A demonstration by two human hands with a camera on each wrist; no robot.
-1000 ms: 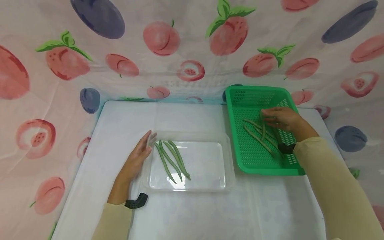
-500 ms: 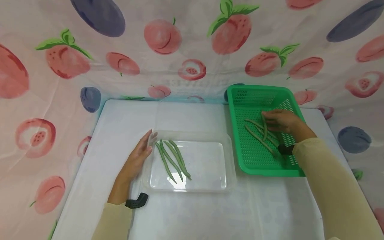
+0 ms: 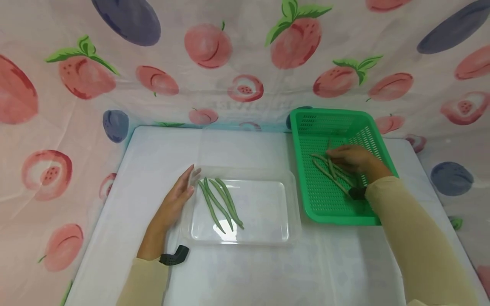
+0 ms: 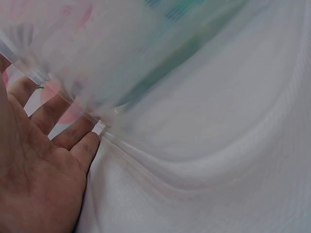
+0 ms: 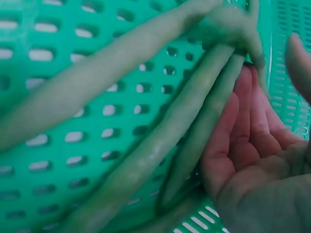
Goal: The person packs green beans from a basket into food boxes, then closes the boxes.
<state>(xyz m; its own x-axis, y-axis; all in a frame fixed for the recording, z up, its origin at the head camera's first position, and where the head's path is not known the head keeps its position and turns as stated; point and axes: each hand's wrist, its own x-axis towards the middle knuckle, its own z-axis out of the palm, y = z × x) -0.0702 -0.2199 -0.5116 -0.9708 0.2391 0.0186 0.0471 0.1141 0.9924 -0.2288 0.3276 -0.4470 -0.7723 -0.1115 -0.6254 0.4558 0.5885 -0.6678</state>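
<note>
Several green beans (image 3: 221, 205) lie side by side in the left part of a clear plastic container (image 3: 264, 212). My left hand (image 3: 177, 199) rests against that container's left side, fingers extended along the wall (image 4: 43, 160). On the right, my right hand (image 3: 350, 159) reaches into a green plastic basket (image 3: 344, 219), where more green beans (image 3: 330, 176) lie across one another. Its fingers touch the beans (image 5: 160, 141) from the side, slightly bent, and the thumb stands apart from them in the right wrist view. Part of the beans is hidden behind the right hand.
Both vessels stand on a white-covered table (image 3: 245, 276), the basket to the right of the container. A fruit-printed cloth (image 3: 245, 51) hangs behind and beside the table. Each wrist wears a black device (image 3: 175, 256).
My right hand has shifted slightly left and toward me inside the basket, and the bean by its fingertips has moved with it. The left hand and container have stayed in place.
</note>
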